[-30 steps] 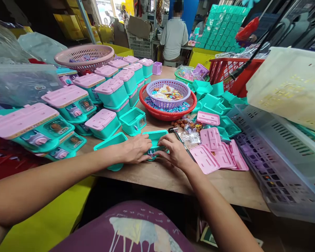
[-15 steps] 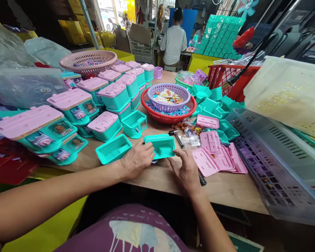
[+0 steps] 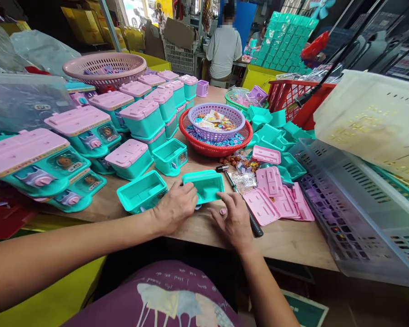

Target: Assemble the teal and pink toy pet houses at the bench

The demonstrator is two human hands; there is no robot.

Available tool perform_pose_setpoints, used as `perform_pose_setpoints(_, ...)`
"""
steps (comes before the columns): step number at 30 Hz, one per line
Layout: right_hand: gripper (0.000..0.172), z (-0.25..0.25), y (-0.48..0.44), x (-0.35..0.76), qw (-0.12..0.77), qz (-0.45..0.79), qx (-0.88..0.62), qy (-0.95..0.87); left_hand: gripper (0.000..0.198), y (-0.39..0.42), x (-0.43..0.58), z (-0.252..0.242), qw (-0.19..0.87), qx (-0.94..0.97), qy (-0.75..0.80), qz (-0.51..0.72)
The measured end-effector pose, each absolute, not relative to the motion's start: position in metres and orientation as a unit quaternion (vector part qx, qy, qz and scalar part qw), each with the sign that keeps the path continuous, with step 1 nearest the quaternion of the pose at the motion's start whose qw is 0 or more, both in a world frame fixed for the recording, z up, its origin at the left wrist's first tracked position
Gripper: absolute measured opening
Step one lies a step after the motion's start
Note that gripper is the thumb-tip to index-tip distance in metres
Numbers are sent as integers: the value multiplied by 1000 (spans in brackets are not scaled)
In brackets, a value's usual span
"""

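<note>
An open teal plastic box sits in front of me with its hollow side facing up and toward me. My left hand has its fingers closed over the box's left end. At the right end, my right hand holds its thumb and index finger apart, the index fingertip close to the rim. In the gap between them shows a small round pink piece; whether it is touched I cannot tell. Left of my left hand lies another open teal box. A black-handled hammer lies just right of my right hand.
Stacked teal boxes with pink lids fill the left side. Behind my hands stands a red basket with a purple basket in it. Loose pink lids and a clear crate are on the right. A person sits farther back.
The view has shifted slightly. The small pink piece now shows between my right thumb and index finger. My left hand keeps hold of the teal box.
</note>
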State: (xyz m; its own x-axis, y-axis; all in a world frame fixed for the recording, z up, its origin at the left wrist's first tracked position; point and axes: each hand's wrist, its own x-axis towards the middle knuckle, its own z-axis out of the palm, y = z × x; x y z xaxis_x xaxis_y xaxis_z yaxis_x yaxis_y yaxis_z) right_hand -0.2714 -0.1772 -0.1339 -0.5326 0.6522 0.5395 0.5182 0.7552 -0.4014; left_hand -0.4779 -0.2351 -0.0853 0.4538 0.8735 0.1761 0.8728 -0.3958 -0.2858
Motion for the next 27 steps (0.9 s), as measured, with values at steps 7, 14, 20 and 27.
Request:
perform_pose_setpoints(7, 17, -141, -172, -241, 247, 215, -391, -860, 28, -225, -471, -80, 12, -800, -600, -4)
perform_pose_setpoints(14, 19, -146, -183, -244, 245, 215, -400, -857, 25, -223, -452, -89, 29, -793, -609, -10)
perform_pose_setpoints(20, 13, -138, -183, -254, 211, 216, -426, -853, 23, -216, -451, -77, -26, -784, -619, 23)
perform_pose_setpoints(27, 10, -148, -182, -248, 246, 172, -421, -856, 37, -206, -460, -50, -254, -716, -646, -80)
